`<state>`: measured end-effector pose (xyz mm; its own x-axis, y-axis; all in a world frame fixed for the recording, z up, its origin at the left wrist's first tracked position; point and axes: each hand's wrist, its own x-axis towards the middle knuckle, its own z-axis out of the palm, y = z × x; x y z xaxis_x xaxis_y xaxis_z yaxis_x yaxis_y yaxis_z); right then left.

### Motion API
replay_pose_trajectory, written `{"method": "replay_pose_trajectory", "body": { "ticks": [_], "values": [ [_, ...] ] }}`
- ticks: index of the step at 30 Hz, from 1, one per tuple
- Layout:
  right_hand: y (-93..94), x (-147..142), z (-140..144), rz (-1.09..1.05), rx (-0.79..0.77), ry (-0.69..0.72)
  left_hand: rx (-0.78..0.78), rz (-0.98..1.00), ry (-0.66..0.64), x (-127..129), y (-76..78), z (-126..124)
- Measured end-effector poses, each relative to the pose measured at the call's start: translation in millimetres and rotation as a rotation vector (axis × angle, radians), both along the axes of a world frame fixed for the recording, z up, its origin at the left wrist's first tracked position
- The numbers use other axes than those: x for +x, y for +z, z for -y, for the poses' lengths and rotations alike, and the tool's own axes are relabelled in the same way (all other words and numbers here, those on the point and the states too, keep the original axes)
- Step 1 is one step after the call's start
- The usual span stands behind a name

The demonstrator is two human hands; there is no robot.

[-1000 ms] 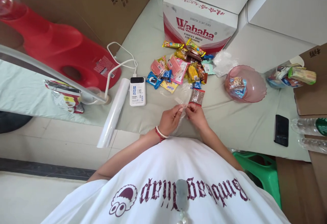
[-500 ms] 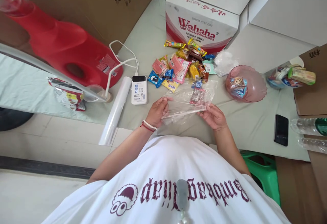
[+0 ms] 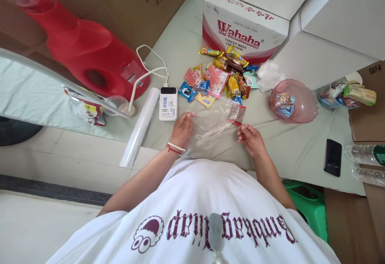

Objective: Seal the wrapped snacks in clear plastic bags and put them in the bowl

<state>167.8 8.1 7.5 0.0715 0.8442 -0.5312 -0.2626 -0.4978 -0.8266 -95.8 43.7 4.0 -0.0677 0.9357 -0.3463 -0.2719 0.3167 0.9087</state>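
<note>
My left hand (image 3: 183, 130) is closed on the left side of a clear plastic bag (image 3: 209, 129), which hangs crumpled between my hands. My right hand (image 3: 251, 139) has its thumb and fingers pinched at the red lower edge of a small clear packet (image 3: 236, 114); its contents are too small to make out. That packet lies beside the bag's right side. Just beyond is a pile of wrapped snacks (image 3: 214, 75) in yellow, pink, blue and brown wrappers. A pink translucent bowl (image 3: 305, 101) to the right holds a few wrapped snacks.
Left of the pile are a white power bank (image 3: 169, 105) with its cable, a clear plastic roll (image 3: 140, 127) and a big red bottle (image 3: 99, 55). A Wahaha carton (image 3: 245, 31) stands behind. Crumpled clear plastic (image 3: 270, 75) and a black phone (image 3: 333, 157) are on the right.
My right hand has let go of the bag's edge and is now at the small packet. The bag has sagged leftward, uncovering the packet. The whole view has shifted slightly.
</note>
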Motion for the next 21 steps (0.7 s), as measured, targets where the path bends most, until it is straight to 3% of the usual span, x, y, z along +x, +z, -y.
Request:
{"method": "replay_pose_trajectory", "body": {
  "ticks": [8,12,15,18,21],
  "values": [
    [0.4,-54.4,1.9,-0.127,-0.091,0.183,-0.080,0.175,-0.020,19.3,-0.7,4.2],
    [5.2,-16.5,5.1,-0.146,-0.108,0.186,-0.113,0.136,0.019,-0.5,-5.9,-0.6],
    [10.6,25.3,11.6,-0.040,-0.089,0.136,-0.129,0.039,-0.061,-17.6,-11.1,-5.5],
    [8.0,49.8,21.3,0.171,-0.056,0.151,-0.090,-0.252,-0.151,-24.5,-17.1,-1.1],
    [-1.4,55.6,35.0,0.403,-0.002,0.220,0.095,-0.842,-0.124,-21.0,-23.4,17.5]
  ]
}}
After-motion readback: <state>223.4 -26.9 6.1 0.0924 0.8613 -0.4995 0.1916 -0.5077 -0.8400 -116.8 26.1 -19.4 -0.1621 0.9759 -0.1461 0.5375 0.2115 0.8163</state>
